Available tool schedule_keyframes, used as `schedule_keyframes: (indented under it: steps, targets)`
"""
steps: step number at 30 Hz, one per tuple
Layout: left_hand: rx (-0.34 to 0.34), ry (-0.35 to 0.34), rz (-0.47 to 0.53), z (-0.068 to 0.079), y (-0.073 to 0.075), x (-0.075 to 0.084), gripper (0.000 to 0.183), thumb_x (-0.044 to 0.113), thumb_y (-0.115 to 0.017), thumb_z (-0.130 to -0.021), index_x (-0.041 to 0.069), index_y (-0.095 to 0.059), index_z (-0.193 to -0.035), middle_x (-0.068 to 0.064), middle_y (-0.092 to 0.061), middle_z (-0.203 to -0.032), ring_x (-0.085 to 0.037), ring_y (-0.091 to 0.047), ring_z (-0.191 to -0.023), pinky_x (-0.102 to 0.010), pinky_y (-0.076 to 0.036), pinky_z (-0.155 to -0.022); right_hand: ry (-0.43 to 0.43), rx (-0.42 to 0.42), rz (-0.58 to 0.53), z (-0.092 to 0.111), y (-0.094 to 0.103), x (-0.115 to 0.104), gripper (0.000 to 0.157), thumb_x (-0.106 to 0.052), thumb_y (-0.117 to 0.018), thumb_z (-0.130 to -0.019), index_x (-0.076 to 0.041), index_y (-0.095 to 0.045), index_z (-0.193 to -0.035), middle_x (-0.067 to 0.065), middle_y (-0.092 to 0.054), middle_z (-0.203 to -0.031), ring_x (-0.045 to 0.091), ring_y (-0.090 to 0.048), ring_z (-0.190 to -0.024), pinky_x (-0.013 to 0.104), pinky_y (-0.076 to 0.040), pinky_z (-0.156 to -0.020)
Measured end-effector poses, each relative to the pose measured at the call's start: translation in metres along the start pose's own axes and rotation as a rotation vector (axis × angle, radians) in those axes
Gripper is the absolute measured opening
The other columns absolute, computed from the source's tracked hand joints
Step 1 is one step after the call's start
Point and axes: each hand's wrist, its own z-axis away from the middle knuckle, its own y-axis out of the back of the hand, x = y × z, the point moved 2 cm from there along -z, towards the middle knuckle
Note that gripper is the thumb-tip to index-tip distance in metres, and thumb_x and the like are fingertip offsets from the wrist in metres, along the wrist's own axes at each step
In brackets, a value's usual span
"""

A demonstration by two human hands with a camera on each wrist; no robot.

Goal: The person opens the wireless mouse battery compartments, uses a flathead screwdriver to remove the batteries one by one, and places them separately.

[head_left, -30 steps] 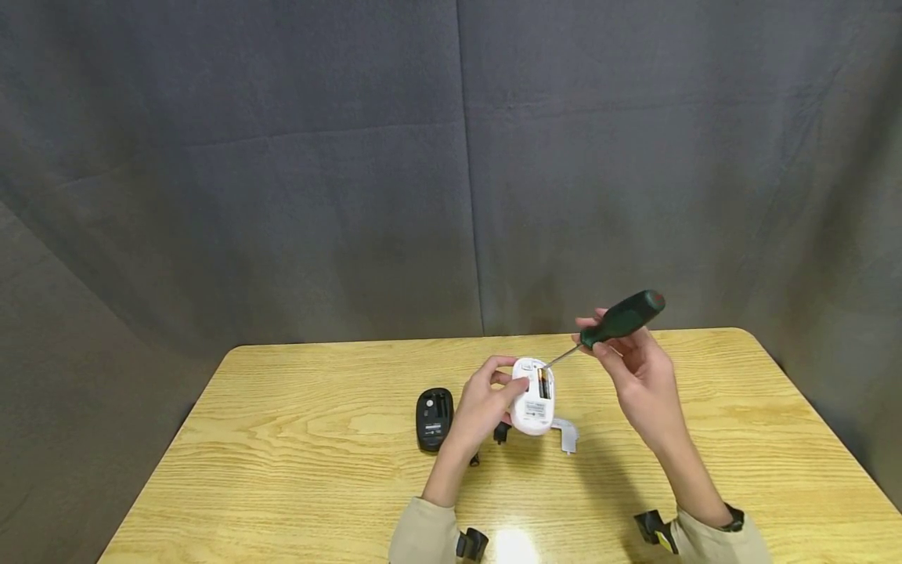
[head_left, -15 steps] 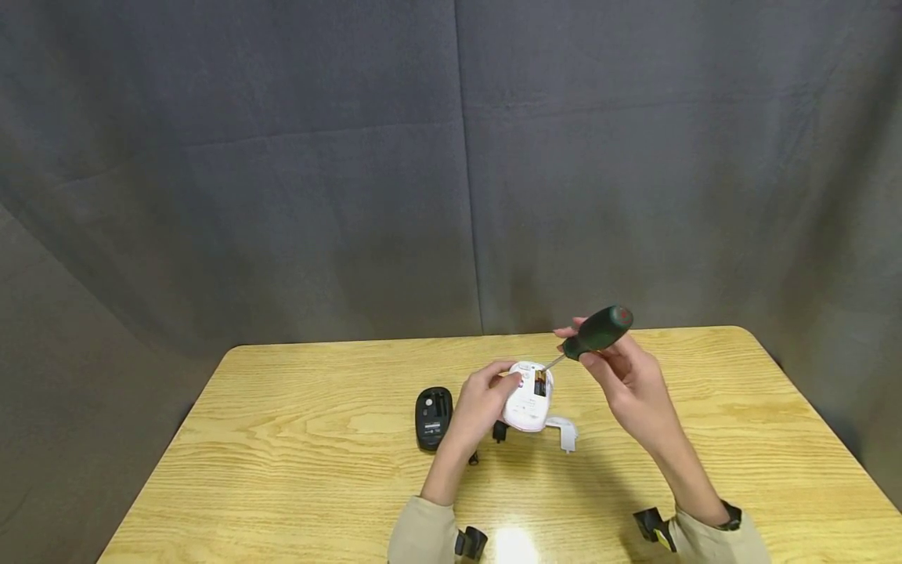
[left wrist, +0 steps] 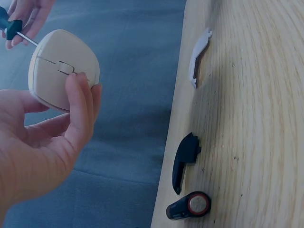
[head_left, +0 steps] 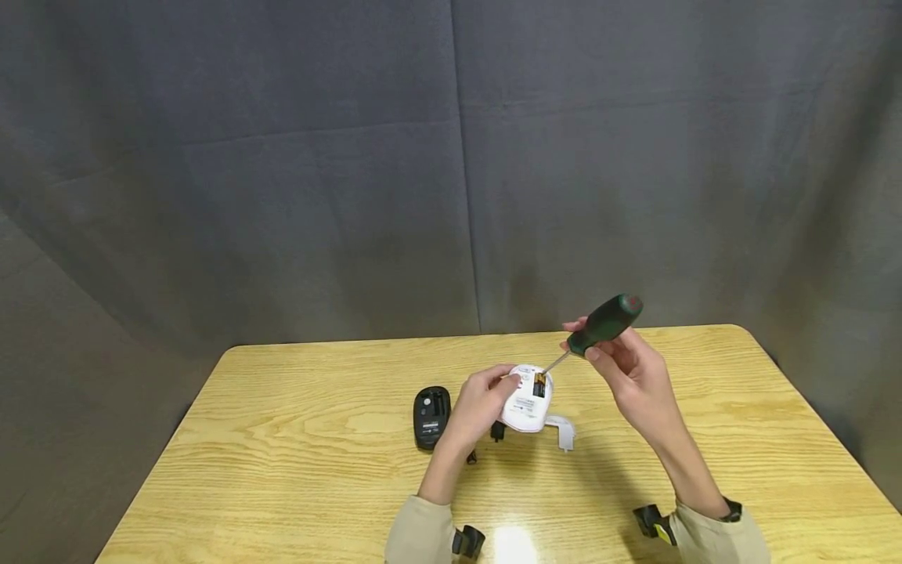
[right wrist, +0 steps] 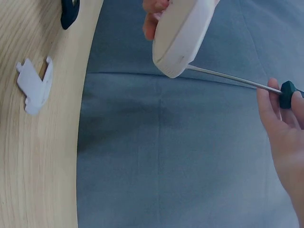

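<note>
My left hand (head_left: pixel 482 403) grips a white computer mouse (head_left: pixel 524 411) above the table, its underside facing me. A battery (head_left: pixel 539 385) lies in the mouse's uncovered compartment. In the left wrist view, the fingers of that hand curl over the mouse's top (left wrist: pixel 52 76) by the scroll wheel. My right hand (head_left: pixel 641 384) holds a screwdriver (head_left: pixel 604 324) with a dark green handle, pinched near the front of the handle. Its metal shaft (right wrist: pixel 228 77) slants down to the upper end of the compartment, beside the battery. The exact contact of the tip is hidden.
On the wooden table (head_left: pixel 296 454) a black mouse (head_left: pixel 431 417) lies upside down, its battery compartment uncovered. Nearby are a white battery cover (head_left: pixel 564 432), a black cover (left wrist: pixel 186 159) and a loose battery (left wrist: pixel 190 205). A grey curtain (head_left: pixel 282 196) hangs behind the table.
The right hand and screwdriver have come down and left, then risen slightly. The white mouse has tilted and shifted a little left and down. Both hands keep their grip.
</note>
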Motion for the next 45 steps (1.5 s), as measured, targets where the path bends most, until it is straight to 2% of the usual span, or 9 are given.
schedule_keyframes:
  steps: [3, 6, 13, 18, 20, 29, 34, 40, 45]
  targets:
    - [0.019, -0.045, -0.055, 0.0, 0.001, 0.002, 0.042, 0.022, -0.059, -0.1, -0.007, -0.068, -0.129, -0.003, -0.068, -0.091, -0.009, -0.058, -0.077, -0.024, -0.049, -0.066, -0.013, 0.004, 0.013, 0.0, 0.0, 0.0, 0.032, 0.013, -0.054, -0.1, 0.014, -0.055, -0.132, 0.007, -0.071, -0.128, 0.018, -0.073, -0.107, 0.029, -0.053, -0.099]
    - [0.024, -0.069, -0.093, 0.001, 0.0, 0.004, 0.041, 0.023, -0.061, -0.099, -0.004, -0.07, -0.128, -0.003, -0.068, -0.091, -0.01, -0.057, -0.079, -0.026, -0.047, -0.068, -0.029, 0.026, 0.006, 0.0, 0.001, 0.001, 0.032, 0.015, -0.054, -0.1, 0.014, -0.054, -0.132, 0.005, -0.071, -0.127, 0.019, -0.073, -0.106, 0.031, -0.053, -0.099]
    - [0.011, -0.07, -0.091, 0.004, -0.001, 0.004, 0.04, 0.025, -0.063, -0.1, -0.001, -0.07, -0.128, -0.007, -0.07, -0.092, -0.012, -0.058, -0.079, -0.026, -0.046, -0.067, -0.011, 0.058, -0.092, -0.001, 0.001, 0.004, 0.032, 0.017, -0.049, -0.101, 0.015, -0.053, -0.133, 0.007, -0.071, -0.125, 0.019, -0.073, -0.106, 0.035, -0.055, -0.094]
    - [0.021, -0.058, -0.088, 0.002, 0.0, 0.001, 0.039, 0.023, -0.061, -0.101, -0.003, -0.069, -0.129, -0.007, -0.069, -0.091, -0.011, -0.058, -0.076, -0.025, -0.047, -0.066, -0.015, 0.068, -0.213, -0.002, -0.004, 0.008, 0.03, 0.014, -0.044, -0.104, 0.011, -0.055, -0.131, 0.014, -0.07, -0.119, 0.022, -0.073, -0.104, 0.035, -0.056, -0.095]
    - [0.021, -0.05, -0.083, 0.002, 0.0, 0.001, 0.039, 0.022, -0.06, -0.102, -0.003, -0.067, -0.13, -0.006, -0.067, -0.09, -0.011, -0.057, -0.075, -0.025, -0.047, -0.064, -0.024, 0.085, -0.227, -0.002, -0.007, 0.009, 0.029, 0.012, -0.043, -0.105, 0.007, -0.055, -0.131, 0.015, -0.071, -0.114, 0.022, -0.073, -0.104, 0.034, -0.056, -0.094]
    - [-0.009, -0.056, -0.072, 0.003, -0.003, 0.004, 0.037, 0.016, -0.059, -0.103, -0.004, -0.063, -0.133, -0.01, -0.065, -0.093, -0.011, -0.057, -0.069, -0.023, -0.046, -0.059, -0.127, 0.094, -0.139, 0.001, -0.02, 0.016, 0.029, -0.002, -0.045, -0.109, -0.003, -0.053, -0.137, 0.013, -0.072, -0.105, 0.021, -0.073, -0.104, 0.033, -0.056, -0.095]
    - [-0.006, -0.062, -0.071, 0.004, -0.004, 0.003, 0.038, 0.016, -0.058, -0.103, -0.004, -0.062, -0.134, -0.009, -0.064, -0.093, -0.011, -0.056, -0.069, -0.024, -0.045, -0.06, -0.168, 0.133, -0.167, 0.001, -0.02, 0.019, 0.027, -0.005, -0.044, -0.11, -0.007, -0.053, -0.136, 0.013, -0.072, -0.103, 0.022, -0.073, -0.102, 0.035, -0.057, -0.094]
    - [-0.003, -0.064, -0.064, 0.004, -0.004, 0.003, 0.039, 0.016, -0.058, -0.103, -0.003, -0.06, -0.136, -0.011, -0.065, -0.098, -0.01, -0.059, -0.069, -0.024, -0.047, -0.061, -0.218, 0.22, -0.33, 0.002, -0.014, 0.02, 0.022, -0.01, -0.043, -0.112, -0.009, -0.054, -0.131, 0.012, -0.073, -0.1, 0.023, -0.074, -0.098, 0.037, -0.058, -0.091]
    - [0.024, -0.079, -0.077, 0.005, -0.007, 0.005, 0.037, 0.013, -0.059, -0.102, -0.003, -0.06, -0.136, -0.012, -0.065, -0.099, -0.011, -0.063, -0.074, -0.025, -0.051, -0.062, -0.325, 0.324, -0.447, 0.002, -0.009, 0.02, 0.02, -0.015, -0.042, -0.113, -0.005, -0.047, -0.129, 0.01, -0.073, -0.099, 0.023, -0.075, -0.095, 0.039, -0.059, -0.089]
